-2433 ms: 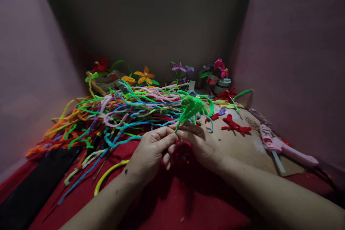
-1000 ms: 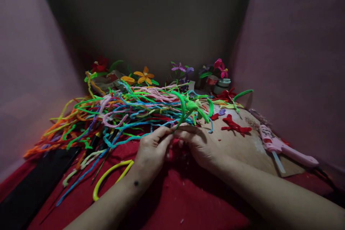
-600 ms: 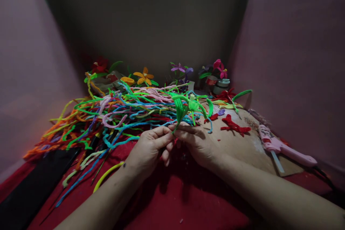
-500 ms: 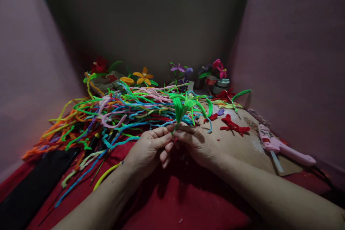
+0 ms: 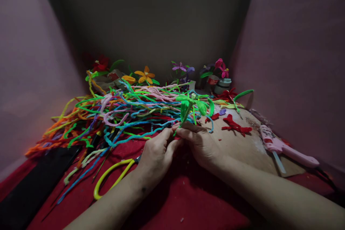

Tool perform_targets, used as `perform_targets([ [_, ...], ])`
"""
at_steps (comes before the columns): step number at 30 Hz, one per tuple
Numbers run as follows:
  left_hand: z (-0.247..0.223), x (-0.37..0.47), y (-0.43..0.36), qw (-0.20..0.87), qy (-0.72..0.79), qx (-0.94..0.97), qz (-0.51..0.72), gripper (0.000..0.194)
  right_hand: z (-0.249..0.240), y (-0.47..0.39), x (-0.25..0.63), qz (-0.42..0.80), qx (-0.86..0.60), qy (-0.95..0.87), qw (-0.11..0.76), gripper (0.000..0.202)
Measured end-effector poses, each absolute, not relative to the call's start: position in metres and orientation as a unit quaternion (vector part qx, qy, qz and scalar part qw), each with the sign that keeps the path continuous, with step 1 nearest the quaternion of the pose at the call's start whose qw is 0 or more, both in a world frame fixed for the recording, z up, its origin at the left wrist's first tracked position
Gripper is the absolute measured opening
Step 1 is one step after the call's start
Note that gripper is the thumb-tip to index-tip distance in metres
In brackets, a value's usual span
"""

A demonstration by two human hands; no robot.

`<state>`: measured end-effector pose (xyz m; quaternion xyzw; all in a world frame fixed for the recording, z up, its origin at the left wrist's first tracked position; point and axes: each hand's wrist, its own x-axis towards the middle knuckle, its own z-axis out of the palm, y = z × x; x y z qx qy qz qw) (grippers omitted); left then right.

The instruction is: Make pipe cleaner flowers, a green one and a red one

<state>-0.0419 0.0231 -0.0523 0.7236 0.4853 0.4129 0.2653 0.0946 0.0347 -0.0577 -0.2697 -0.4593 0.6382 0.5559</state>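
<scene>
A green pipe-cleaner flower (image 5: 188, 106) with a pale centre stands upright between my hands, above the red cloth. My left hand (image 5: 159, 151) is closed with its fingertips at the base of the stem. From the other side, my right hand (image 5: 196, 142) pinches the same stem between thumb and fingers. Part of the stem is hidden by the fingers. Behind the flower lies a large heap of coloured pipe cleaners (image 5: 145, 107). Yellow-handled scissors (image 5: 100, 179) rest beside my left forearm, their blades mostly hidden.
On the right, a pink glue gun (image 5: 285, 151) lies on a brown board (image 5: 237, 151) near red pipe-cleaner petals (image 5: 235, 125). Finished flowers (image 5: 145, 75) and a lidded jar (image 5: 223, 85) stand at the back. A black flat object (image 5: 40, 179) lies at left.
My left hand has turned over, its back now facing up and its lower fingers tucked out of sight. The flower has tilted slightly, and more of the yellow scissor handles shows.
</scene>
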Motion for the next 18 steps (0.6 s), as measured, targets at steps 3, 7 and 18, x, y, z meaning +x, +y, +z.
perform_targets([
  [3, -0.0591, -0.0436, 0.0228, 0.176, 0.491, 0.76, 0.388, 0.008, -0.057, 0.0351, 0.0946, 0.639, -0.279, -0.454, 0.554, 0.006],
  [7, -0.0597, -0.0449, 0.0217, 0.165, 0.496, 0.763, 0.379, 0.012, -0.0583, 0.0366, 0.0942, 0.628, -0.288, -0.465, 0.553, 0.005],
  [18, -0.0607, -0.0455, 0.0213, 0.126, 0.447, 0.778, 0.424, 0.018, -0.0521, 0.0325, 0.0933, 0.591, -0.357, -0.486, 0.535, 0.015],
])
